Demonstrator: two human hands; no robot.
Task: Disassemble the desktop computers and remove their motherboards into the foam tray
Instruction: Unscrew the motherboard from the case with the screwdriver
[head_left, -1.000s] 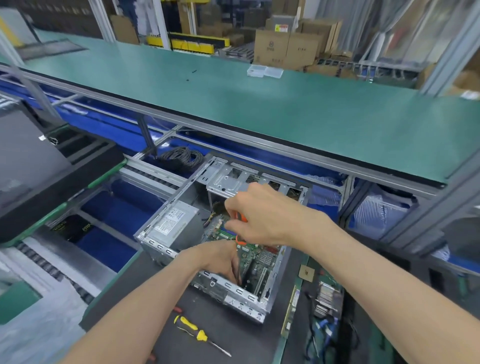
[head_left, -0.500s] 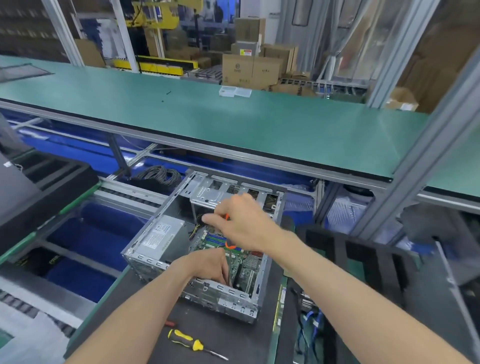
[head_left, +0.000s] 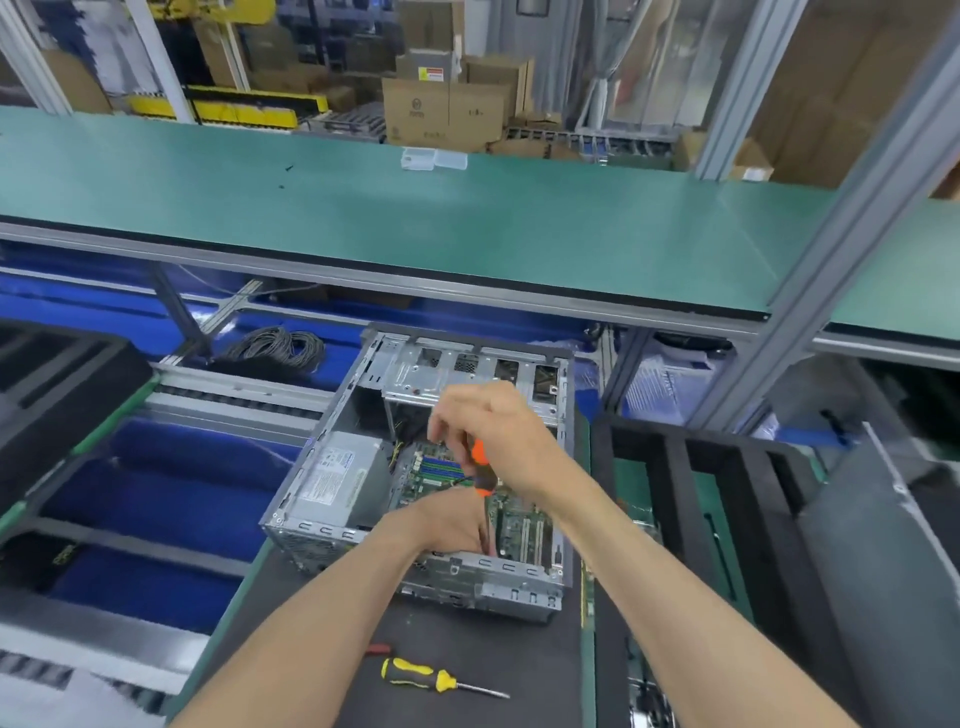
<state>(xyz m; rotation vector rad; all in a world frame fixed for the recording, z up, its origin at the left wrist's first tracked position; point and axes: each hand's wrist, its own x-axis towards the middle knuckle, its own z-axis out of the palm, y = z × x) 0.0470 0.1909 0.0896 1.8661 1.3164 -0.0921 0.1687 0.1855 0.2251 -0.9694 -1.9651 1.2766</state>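
Far left edge of the bench: dark foam tray, tilted, with blue bins below the rollers. A coil of grey cable lies behind, near the far rail.

Centre of the black mat: open desktop case lying on its side. Power supply sits in the case's left half; motherboard is in place on the case floor, right of it.

My left hand reaches over the near wall of the case, fingers curled down beside the screwdriver shaft; whether they pinch it I cannot tell. My right hand is above it, fingers wrapped round the orange screwdriver, held upright over the board.

Near edge of the mat: a yellow-handled screwdriver lying flat, a red handle tip just left of it.

Right edge: a second slotted black foam tray, beside the case.
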